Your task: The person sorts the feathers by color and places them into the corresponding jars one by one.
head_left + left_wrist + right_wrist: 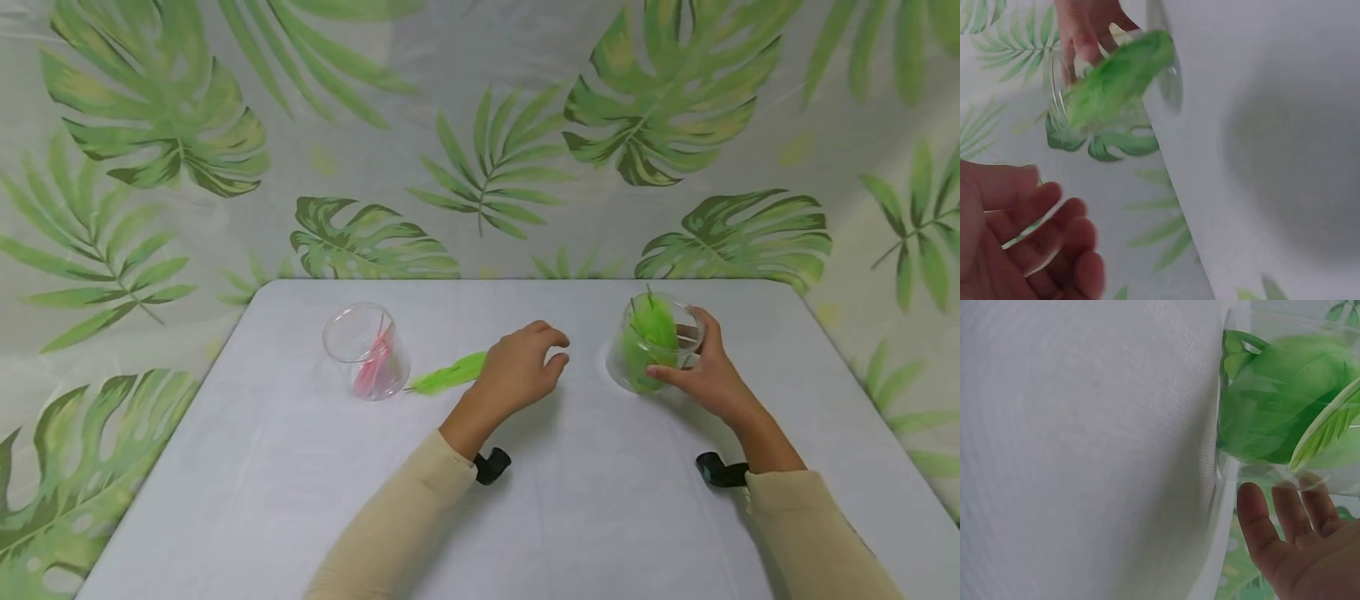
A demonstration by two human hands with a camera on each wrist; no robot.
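My right hand (708,375) grips a clear cup (619,373) at the right of the table, thumb on the near side and fingers round the far right. Green feathers (654,332) stand inside it, quills poking above the rim. Between the two cups hovers my left hand (521,367), fingers loosely bent and holding nothing; the left wrist view shows a gap between its fingertips and the cup. A single green feather (446,377) lies on the table, its right end hidden behind the left hand. Farther left stands another clear cup (339,348) with pink feathers (377,362) inside.
A white cloth covers the table (300,492). Behind it hangs a leaf-printed curtain (517,50). Dark wrist cameras show at the left wrist (492,467) and the right wrist (720,471).
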